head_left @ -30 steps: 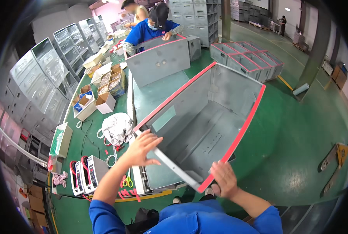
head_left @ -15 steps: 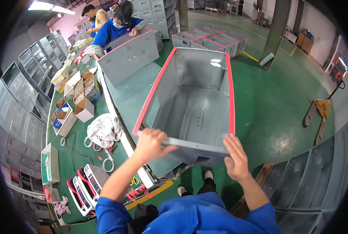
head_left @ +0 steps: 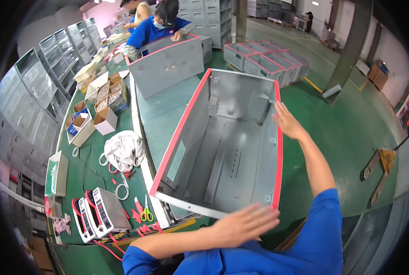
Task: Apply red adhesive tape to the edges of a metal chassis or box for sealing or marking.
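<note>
A large grey metal cabinet shell (head_left: 232, 137), open side up, lies before me at the edge of the workbench. Red tape runs along its two long rims, and its near edge is bare grey. My left hand (head_left: 248, 224), slightly blurred with fingers stretched out, reaches across to the near right corner; whether it touches the metal I cannot tell. Farther along the right side, my right hand (head_left: 288, 121) rests against the red-taped rim with its fingers extended. Neither hand grips anything.
Left on the green bench (head_left: 94, 169) are green-handled scissors (head_left: 146, 213), tape rolls, a white cloth (head_left: 123, 151), parts boxes and two white power units (head_left: 104, 214). A co-worker (head_left: 156, 34) leans over another cabinet (head_left: 172, 66). More red-taped shells (head_left: 268, 62) and a pallet jack (head_left: 382, 165) stand beyond.
Both hands have left the near corners. My left hand has swung right along the near edge, my right hand forward up the right rim. The cabinet sits lower in view, nearer me.
</note>
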Motion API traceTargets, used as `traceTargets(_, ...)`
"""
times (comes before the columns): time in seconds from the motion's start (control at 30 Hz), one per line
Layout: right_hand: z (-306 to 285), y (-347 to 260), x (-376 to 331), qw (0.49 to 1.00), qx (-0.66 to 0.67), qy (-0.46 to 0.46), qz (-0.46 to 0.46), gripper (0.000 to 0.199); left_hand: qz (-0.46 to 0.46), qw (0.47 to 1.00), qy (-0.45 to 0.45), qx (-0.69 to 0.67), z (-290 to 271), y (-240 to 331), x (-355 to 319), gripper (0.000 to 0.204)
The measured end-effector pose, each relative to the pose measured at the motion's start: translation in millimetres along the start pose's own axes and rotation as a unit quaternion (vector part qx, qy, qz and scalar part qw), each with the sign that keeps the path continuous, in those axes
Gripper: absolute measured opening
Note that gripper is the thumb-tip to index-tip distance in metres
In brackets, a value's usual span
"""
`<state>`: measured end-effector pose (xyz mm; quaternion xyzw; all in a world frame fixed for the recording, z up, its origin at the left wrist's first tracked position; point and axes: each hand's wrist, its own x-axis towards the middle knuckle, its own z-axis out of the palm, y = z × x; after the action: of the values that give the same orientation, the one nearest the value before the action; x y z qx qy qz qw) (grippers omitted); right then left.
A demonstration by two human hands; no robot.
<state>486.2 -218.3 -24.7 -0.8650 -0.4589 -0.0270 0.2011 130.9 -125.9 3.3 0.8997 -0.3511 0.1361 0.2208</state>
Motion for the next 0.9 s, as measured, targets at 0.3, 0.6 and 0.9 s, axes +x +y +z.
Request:
traceTargets(0.3,29,128,148,0.999,0.019,0.018,0.044,0.075,-0.054,0.985,-0.083,0.141,11,6,23,0.048)
traceTargets(0.6,23,92,101,0.997,0.042,0.055,0.028,0.074,-0.097,0.988,-0.066,0.097,9,10,25,0.042)
traceTargets(0.9,-5,-95,-155,0.980,0.038,0.087,-0.177,0.053,-0.052,0.988,0.025,0.146,27,23,-4,0.038)
